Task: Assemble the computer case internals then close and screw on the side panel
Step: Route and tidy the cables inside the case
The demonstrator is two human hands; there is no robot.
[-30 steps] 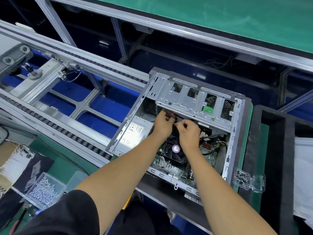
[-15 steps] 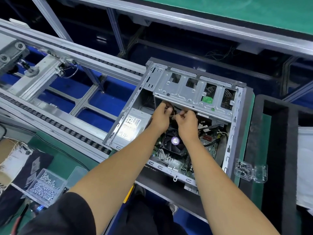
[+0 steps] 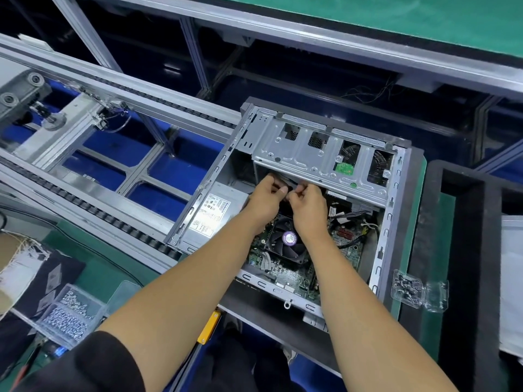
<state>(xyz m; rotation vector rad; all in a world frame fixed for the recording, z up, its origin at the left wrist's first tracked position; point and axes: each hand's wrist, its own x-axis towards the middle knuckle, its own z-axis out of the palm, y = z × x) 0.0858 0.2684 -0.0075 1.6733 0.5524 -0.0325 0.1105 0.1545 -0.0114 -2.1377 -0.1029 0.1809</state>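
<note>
Steel computer case [image 3: 285, 154] open, both hands [image 3: 288, 195] inside it pinching a dark cable [image 3: 285, 181]

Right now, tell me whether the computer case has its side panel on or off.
Off. The computer case lies open on its side, with the fan and motherboard exposed, and both hands reach inside.

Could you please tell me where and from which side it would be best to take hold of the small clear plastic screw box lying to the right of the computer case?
Probably grip the clear screw box across its two long side walls, coming straight down from above. It lies flat and open with its lid folded out to the right, so keeping it level should stop the screws spilling.
</note>
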